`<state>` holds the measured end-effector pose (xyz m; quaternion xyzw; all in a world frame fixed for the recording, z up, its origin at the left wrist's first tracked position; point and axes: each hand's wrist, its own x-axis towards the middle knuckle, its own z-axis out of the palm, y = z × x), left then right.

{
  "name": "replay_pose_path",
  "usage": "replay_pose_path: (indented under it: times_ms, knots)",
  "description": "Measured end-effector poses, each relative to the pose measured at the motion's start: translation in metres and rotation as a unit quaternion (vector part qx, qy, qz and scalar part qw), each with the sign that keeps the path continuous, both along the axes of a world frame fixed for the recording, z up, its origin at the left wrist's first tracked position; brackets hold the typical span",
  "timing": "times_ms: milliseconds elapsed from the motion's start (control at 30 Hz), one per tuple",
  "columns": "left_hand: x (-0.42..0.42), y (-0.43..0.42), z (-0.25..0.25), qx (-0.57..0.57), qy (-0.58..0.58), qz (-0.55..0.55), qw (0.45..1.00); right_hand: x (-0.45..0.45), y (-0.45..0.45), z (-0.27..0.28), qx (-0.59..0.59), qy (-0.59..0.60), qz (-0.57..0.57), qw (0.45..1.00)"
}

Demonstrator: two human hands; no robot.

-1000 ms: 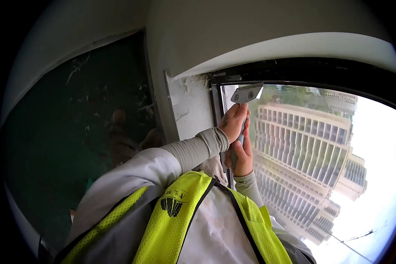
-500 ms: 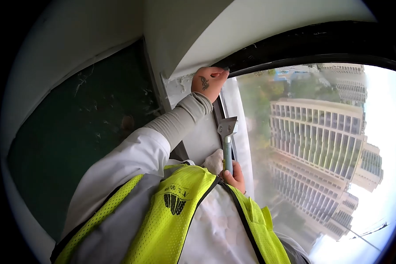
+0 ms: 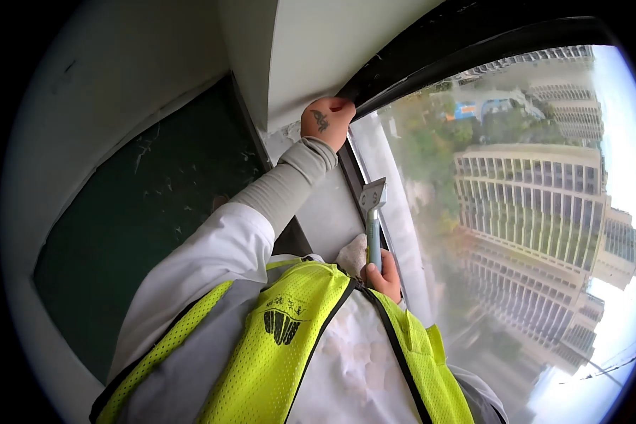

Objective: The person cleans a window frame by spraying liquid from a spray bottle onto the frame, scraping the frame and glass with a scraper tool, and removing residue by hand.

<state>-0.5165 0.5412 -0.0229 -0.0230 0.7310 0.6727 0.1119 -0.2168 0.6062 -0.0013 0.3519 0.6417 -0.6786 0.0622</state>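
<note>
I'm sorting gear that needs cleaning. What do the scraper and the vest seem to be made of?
Scraper: the head looks like metal, grey with a dull sheen; the smooth grey-green handle could be painted metal or plastic. Vest: probably synthetic mesh, bright yellow, with tiny holes showing.

Whether the left hand (image 3: 328, 121) holds anything is unclear. The scraper (image 3: 374, 230) ends hidden in the right hand (image 3: 386, 278). Lettering (image 3: 283, 309) on the vest (image 3: 240, 364) is illegibly small.
</note>
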Motion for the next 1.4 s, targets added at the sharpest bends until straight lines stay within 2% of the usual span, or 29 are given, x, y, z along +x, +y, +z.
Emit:
replay_pose_path:
  times_ms: [200,600,733,933,1067,1100,1167,1233,1400]
  knots:
    - [0.001,-0.003,-0.009,0.01,-0.002,0.004,1.0,-0.003,0.0,0.001,-0.046,0.013,-0.006,0.999]
    - [0.002,-0.006,-0.035,-0.037,0.002,0.023,0.999,-0.005,-0.003,-0.003,-0.052,0.018,-0.007,0.998]
    - [0.003,-0.01,-0.047,-0.018,0.014,0.032,0.999,-0.004,-0.002,-0.005,-0.033,0.017,0.006,0.999]
    - [0.009,-0.04,-0.066,-0.083,-0.025,0.056,0.995,-0.007,-0.003,-0.005,-0.046,0.029,0.004,0.999]
    - [0.028,-0.079,-0.094,-0.119,0.063,0.044,0.99,-0.013,-0.002,-0.002,-0.097,0.042,-0.008,0.994]
    - [0.038,-0.091,-0.092,-0.123,0.09,0.046,0.987,-0.017,-0.003,0.002,-0.128,0.044,-0.015,0.991]
    - [0.05,-0.117,-0.082,-0.166,0.105,-0.063,0.978,-0.03,-0.002,0.008,-0.131,0.062,-0.007,0.989]
    - [0.062,-0.13,-0.07,-0.19,0.126,-0.115,0.967,-0.042,-0.006,0.009,-0.119,0.091,-0.005,0.989]
    - [0.069,-0.127,-0.039,-0.166,0.068,-0.107,0.978,-0.07,-0.019,0.015,-0.199,0.122,0.03,0.972]
